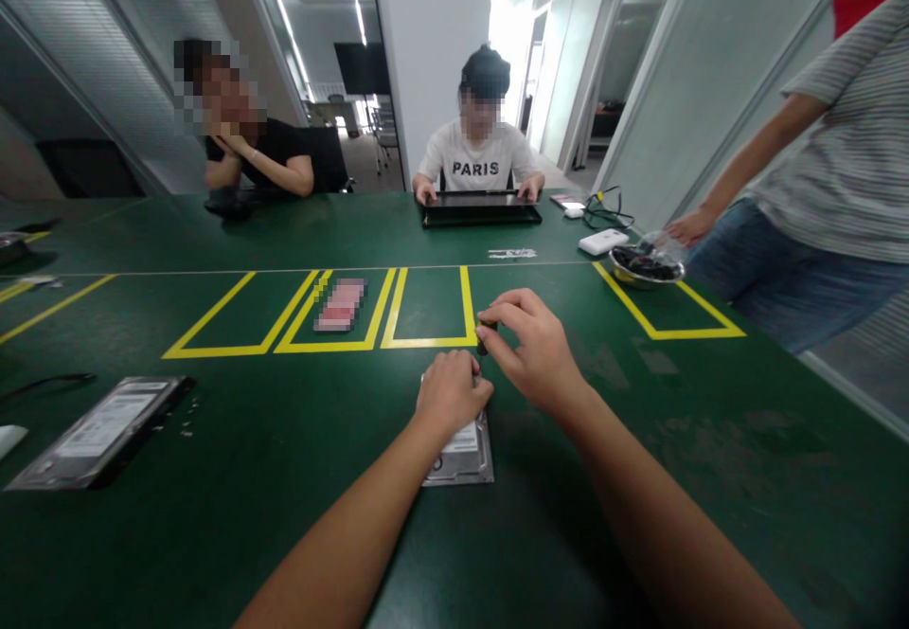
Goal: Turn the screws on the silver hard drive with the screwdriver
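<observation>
A silver hard drive (465, 454) lies flat on the green table (284, 515) just in front of me. My left hand (449, 394) rests on its far end, fingers curled down over it. My right hand (529, 343) is beside it, fingers pinched round the dark handle of a small screwdriver (485, 333) that stands upright over the drive's far right corner. The tool's tip is hidden behind my left hand.
A second hard drive (99, 432) lies at the left with tiny screws beside it. Yellow taped boxes (319, 312) cross the table's middle. A metal bowl (646, 264) sits at the right next to a standing person. Two people sit opposite, one at a laptop (481, 209).
</observation>
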Demonstrator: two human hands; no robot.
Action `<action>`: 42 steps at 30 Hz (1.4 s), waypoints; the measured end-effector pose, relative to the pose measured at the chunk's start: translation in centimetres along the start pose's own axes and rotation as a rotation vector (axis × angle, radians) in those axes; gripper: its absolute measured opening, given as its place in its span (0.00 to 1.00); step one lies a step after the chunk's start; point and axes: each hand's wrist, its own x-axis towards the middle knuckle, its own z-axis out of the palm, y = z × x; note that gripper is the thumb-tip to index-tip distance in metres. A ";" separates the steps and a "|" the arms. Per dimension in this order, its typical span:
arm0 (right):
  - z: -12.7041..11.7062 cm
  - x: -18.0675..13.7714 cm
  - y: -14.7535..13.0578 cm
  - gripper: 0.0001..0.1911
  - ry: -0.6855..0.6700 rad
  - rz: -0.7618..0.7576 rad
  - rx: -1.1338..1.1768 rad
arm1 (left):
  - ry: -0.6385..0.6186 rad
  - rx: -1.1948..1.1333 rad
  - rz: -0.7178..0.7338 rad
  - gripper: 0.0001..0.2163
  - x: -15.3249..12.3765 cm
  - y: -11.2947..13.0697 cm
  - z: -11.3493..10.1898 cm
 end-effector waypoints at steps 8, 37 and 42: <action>-0.2 0.1 -0.2 0.07 -0.026 -0.002 -0.034 | -0.002 0.003 0.010 0.06 0.0 -0.1 -0.1; -0.4 0.2 -0.1 0.08 -0.042 -0.023 -0.036 | 0.025 -0.001 0.017 0.06 0.1 -0.3 0.5; -0.4 0.2 -0.2 0.08 -0.063 -0.014 -0.026 | 0.025 -0.003 0.009 0.07 0.1 -0.3 0.4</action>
